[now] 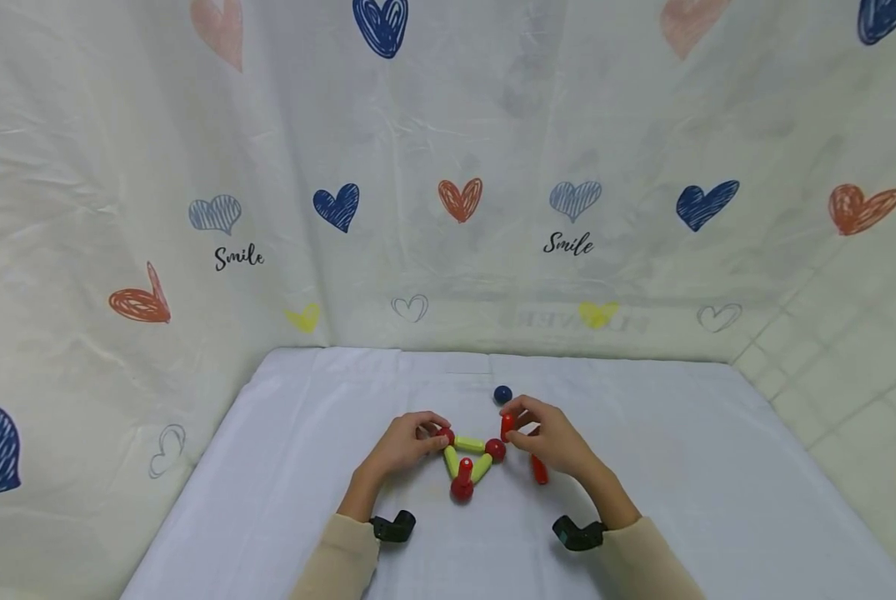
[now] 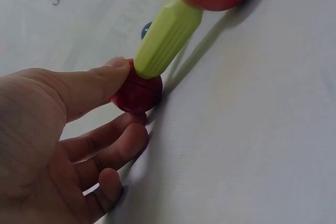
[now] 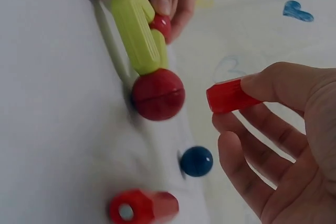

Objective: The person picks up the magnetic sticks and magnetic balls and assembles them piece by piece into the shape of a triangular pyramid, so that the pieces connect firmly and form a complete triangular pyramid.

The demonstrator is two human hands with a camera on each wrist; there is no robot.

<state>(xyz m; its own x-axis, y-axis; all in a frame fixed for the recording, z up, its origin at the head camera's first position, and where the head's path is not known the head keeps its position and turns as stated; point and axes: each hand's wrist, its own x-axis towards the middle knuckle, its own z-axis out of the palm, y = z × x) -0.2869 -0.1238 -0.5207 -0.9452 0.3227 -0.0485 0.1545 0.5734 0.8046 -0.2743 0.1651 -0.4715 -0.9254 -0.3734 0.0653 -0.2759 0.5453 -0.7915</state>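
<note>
Three red balls and three yellow-green rods (image 1: 469, 445) form a triangle on the table. My left hand (image 1: 408, 439) pinches the far left red ball (image 2: 137, 94) between thumb and fingers. From the front ball (image 1: 462, 489) a red rod (image 1: 466, 468) stands up. My right hand (image 1: 556, 437) grips another red rod (image 3: 228, 96) by one end, between thumb and fingers. In the right wrist view, a gap separates this rod's free end from the right red ball (image 3: 158, 94).
A dark blue ball (image 1: 503, 395) lies beyond my right hand. Red rod pieces (image 1: 540, 469) lie beside that hand, partly hidden by it in the head view. A white cloth (image 1: 267, 500) covers the table, with a heart-patterned curtain (image 1: 448, 275) behind.
</note>
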